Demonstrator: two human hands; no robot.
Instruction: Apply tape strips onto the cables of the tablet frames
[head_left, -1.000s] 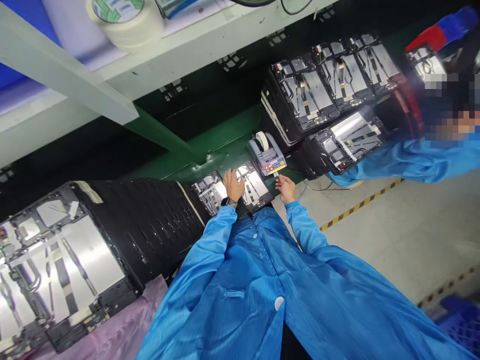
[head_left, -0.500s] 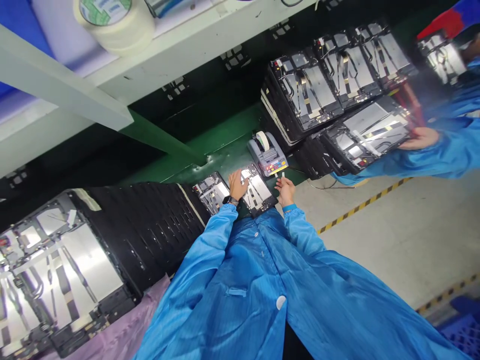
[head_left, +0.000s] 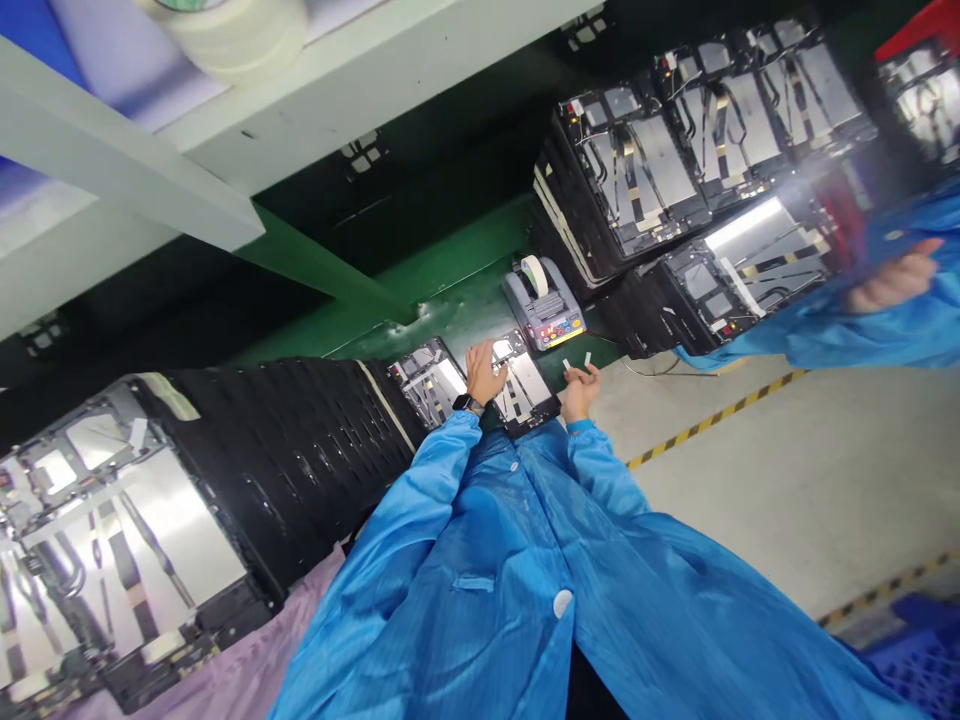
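Resting the left hand (head_left: 484, 373), fingers spread, on a black-framed tablet panel (head_left: 529, 388) lying on the green mat (head_left: 465, 300), long axis pointing from the torso toward the tape dispenser (head_left: 544, 305), with the right hand (head_left: 580, 393), grip unclear, just below two white tape strips (head_left: 577, 358).

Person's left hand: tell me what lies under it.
The left hand sits between a black-framed panel and a second such panel, both showing metal sheets and ribbon cables. Whatever lies directly under the palm is covered and cannot be seen.
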